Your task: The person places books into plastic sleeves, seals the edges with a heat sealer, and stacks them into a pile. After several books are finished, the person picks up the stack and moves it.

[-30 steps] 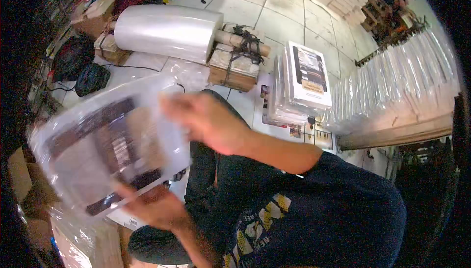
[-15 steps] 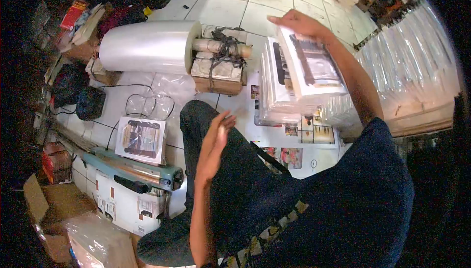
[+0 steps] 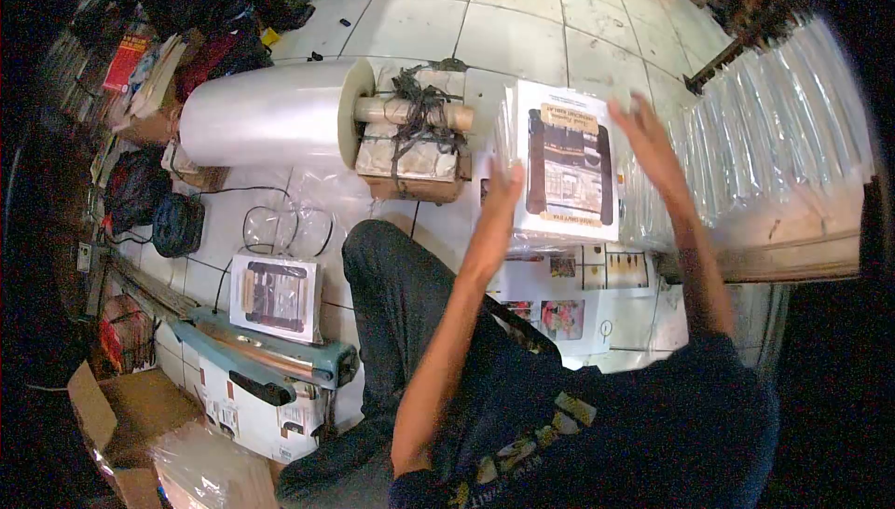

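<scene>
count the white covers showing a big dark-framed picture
2: the top cover on the stack between the left hand and right hand, and the lone cover by the teal sealer. More may be hidden within the stack.

The stack of books (image 3: 571, 164) is white; its top cover carries a near-black frame around a sepia-brown picture, with tan labels. Left of the stack, a film roll (image 3: 270, 117) is glossy silvery white and a knotted cord (image 3: 419, 116) is black. Right of the stack, wrapped bundles (image 3: 778, 131) make silvery stripes. Nearer than the stack, a sheet (image 3: 592, 306) is white with red and yellow-brown patches; a shirt (image 3: 662, 425) is navy with yellowish lettering.
</scene>
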Available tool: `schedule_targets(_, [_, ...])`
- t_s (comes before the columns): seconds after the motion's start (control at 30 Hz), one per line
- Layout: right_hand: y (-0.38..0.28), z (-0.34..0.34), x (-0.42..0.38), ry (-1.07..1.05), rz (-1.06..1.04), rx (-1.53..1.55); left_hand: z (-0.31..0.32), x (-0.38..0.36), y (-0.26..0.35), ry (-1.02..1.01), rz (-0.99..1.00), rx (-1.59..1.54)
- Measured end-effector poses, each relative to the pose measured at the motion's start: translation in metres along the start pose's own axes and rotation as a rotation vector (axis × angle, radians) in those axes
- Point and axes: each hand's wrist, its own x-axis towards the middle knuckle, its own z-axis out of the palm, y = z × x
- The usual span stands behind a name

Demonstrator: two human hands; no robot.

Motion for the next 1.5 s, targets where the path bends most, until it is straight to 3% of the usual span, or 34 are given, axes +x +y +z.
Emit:
schedule_targets(0.03, [0.000, 0.007, -0.021, -0.062, 0.166, -0.004, 0.007, 0.004, 0.003, 0.003, -0.001, -0.001])
schedule_targets(0.1, [0.009, 0.021, -0.045, -0.342, 0.051, 0.287, 0.023, 0.002, 0.012, 0.122, -0.064, 0.337])
schedule_targets(0.17, [0.006, 0.026, -0.053, -0.344, 0.050, 0.387, 0.021, 0.007, 0.006, 0.113, -0.056, 0.332])
schedule_targets(0.23, [0.009, 0.028, -0.047, -0.221, 0.087, 0.208, 0.014, 0.006, 0.007, 0.051, -0.061, 0.383])
schedule_targets(0.27, [0.042, 0.037, -0.026, -0.317, 0.103, 0.222, 0.007, 0.000, 0.001, 0.030, 0.012, 0.371])
schedule_targets(0.3, [0.053, 0.034, -0.017, -0.259, 0.039, 0.114, 0.004, -0.014, 0.018, 0.132, -0.072, 0.291])
schedule_targets(0.37, [0.056, 0.039, -0.014, -0.032, -0.176, -0.098, -0.021, -0.059, 0.040, 0.240, 0.136, 0.130])
schedule_targets(0.43, [0.042, 0.035, -0.010, 0.265, -0.499, -0.310, -0.062, -0.111, 0.052, 0.551, 0.518, 0.260])
schedule_targets(0.5, [-0.052, 0.036, -0.055, 0.312, -0.471, 0.119, -0.104, -0.197, 0.085, 0.922, 0.514, 0.511])
schedule_targets(0.53, [-0.088, 0.043, -0.082, 0.205, -0.469, 0.323, -0.135, -0.240, 0.090, 1.144, 0.640, 0.730])
schedule_targets(0.57, [-0.112, 0.053, -0.104, 0.087, -0.452, 0.518, -0.154, -0.290, 0.110, 1.351, 0.571, 1.029])
schedule_targets(0.6, [-0.122, 0.066, -0.116, 0.005, -0.482, 0.559, -0.176, -0.343, 0.124, 1.478, 0.567, 1.140])
schedule_targets(0.67, [-0.142, 0.091, -0.137, -0.132, -0.586, 0.545, -0.184, -0.439, 0.169, 1.623, 0.309, 1.586])
schedule_targets(0.73, [-0.162, 0.126, -0.158, -0.240, -0.644, 0.609, -0.199, -0.532, 0.181, 1.667, 0.027, 1.674])
schedule_targets(0.8, [-0.199, 0.138, -0.197, -0.342, -0.687, 0.595, -0.207, -0.597, 0.178, 1.662, -0.443, 1.700])
schedule_targets(0.83, [-0.214, 0.146, -0.216, -0.468, -0.746, 0.603, -0.216, -0.624, 0.164, 1.639, -0.674, 1.698])
schedule_targets(0.9, [-0.242, 0.157, -0.268, -0.770, -0.757, 0.743, -0.234, -0.666, 0.127, 1.498, -0.869, 1.504])
schedule_targets(0.97, [-0.255, 0.163, -0.314, -0.973, -0.879, 0.692, -0.228, -0.640, 0.126, 1.559, -0.889, 1.465])
schedule_targets(1.03, [-0.268, 0.167, -0.351, -1.225, -1.036, 0.605, -0.236, -0.643, 0.100, 1.755, -0.377, 1.711])
schedule_targets(1.07, [-0.266, 0.179, -0.369, -1.308, -1.119, 0.595, -0.234, -0.643, 0.095, 1.827, -0.290, 1.695])
schedule_targets(1.13, [-0.259, 0.200, -0.401, -1.537, -1.026, 0.643, -0.227, -0.647, 0.087, 1.803, -0.287, 1.752])
schedule_targets(1.17, [-0.259, 0.206, -0.412, -1.535, -1.036, 0.638, -0.222, -0.648, 0.086, 1.765, -0.286, 1.828])
schedule_targets(1.23, [-0.261, 0.218, -0.429, -1.889, -0.642, 0.718, -0.196, -0.624, 0.095, 1.770, -0.245, 1.868])
schedule_targets(1.3, [-0.266, 0.223, -0.439, -1.945, -0.556, 0.745, -0.170, -0.604, 0.096, 1.716, 0.006, 1.926])
schedule_targets(1.4, [-0.280, 0.223, -0.446, -2.216, 0.050, 0.794, -0.119, -0.554, 0.090, 1.630, 0.082, 1.847])
schedule_targets(1.43, [-0.285, 0.222, -0.444, -2.220, 0.056, 0.786, -0.105, -0.542, 0.082, 1.582, 0.107, 1.833])
schedule_targets(1.5, [-0.295, 0.213, -0.441, -2.346, 0.623, 1.116, -0.078, -0.513, 0.069, 1.512, 0.113, 1.807])
